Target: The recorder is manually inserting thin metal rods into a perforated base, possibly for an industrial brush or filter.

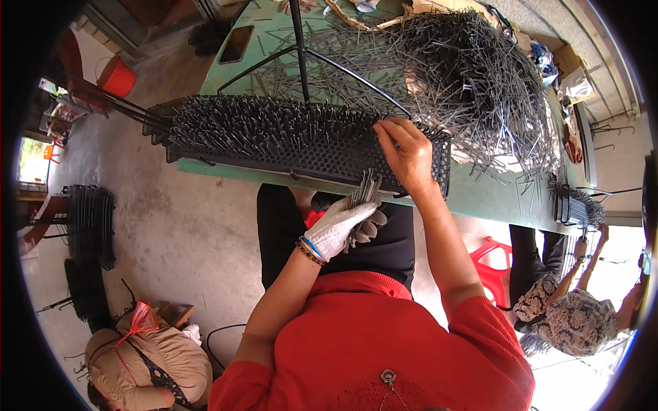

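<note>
Rack (322,160) ran left-right; right hand (411,154) nearer, over its right half, grip unclear; left hand (339,227) clutched rods (367,190) below it.

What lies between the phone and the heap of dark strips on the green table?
In the head view, loose strips lie scattered there, and black metal rods cross the stretch.

Daylight fills the scene, overexposing the opening (33,161) at far left and the floor (562,377) at lower right. Small glints dot the upright dark rods (253,130). The middle looks fairly sharp, while straight edges bend toward the black circular rim.
</note>
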The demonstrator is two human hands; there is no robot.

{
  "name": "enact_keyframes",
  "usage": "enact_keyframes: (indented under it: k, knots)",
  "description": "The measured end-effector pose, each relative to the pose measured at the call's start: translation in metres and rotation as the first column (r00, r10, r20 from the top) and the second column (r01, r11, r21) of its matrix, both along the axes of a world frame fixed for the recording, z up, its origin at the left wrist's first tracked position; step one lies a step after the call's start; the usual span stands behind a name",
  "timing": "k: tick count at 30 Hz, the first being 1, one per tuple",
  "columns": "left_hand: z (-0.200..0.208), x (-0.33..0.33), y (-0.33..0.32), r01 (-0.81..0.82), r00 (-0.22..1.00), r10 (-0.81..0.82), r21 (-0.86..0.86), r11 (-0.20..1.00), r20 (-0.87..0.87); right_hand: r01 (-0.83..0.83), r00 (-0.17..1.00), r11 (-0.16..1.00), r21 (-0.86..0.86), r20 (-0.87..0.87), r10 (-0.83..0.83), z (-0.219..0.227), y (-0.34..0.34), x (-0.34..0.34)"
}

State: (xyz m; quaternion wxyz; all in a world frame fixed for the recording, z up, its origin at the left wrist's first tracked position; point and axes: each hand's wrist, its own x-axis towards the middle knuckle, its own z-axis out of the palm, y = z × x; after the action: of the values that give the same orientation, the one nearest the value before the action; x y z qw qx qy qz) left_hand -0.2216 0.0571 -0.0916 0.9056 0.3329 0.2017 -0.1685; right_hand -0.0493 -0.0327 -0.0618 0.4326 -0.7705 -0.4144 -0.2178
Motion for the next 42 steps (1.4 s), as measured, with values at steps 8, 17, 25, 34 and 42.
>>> enact_keyframes:
  k: [8,17,25,34,42]
  knots:
    - [0.003,0.001,-0.003,0.006,0.998,-0.004,0.042,0.999,-0.064,-0.088,0.989,0.994,-0.059,-0.126,0.08,0.004,-0.001,-0.001]
    - [0.004,0.003,-0.002,-0.024,0.999,0.023,-0.019,1.0,-0.042,-0.016,0.999,0.993,-0.118,-0.048,0.01,0.0,0.001,-0.003]
    - [0.003,0.003,-0.001,-0.026,0.998,0.025,-0.018,0.999,-0.053,0.005,0.973,0.993,-0.114,-0.231,-0.032,0.01,-0.014,-0.009]
    - [0.002,0.004,-0.001,-0.028,0.999,0.026,-0.057,0.998,-0.027,0.061,0.988,0.981,-0.187,-0.127,-0.086,0.003,-0.018,-0.011]
    - [0.003,0.003,-0.002,-0.039,0.999,0.037,-0.066,0.997,-0.032,-0.023,0.999,0.991,-0.135,-0.041,0.018,0.013,-0.009,-0.009]
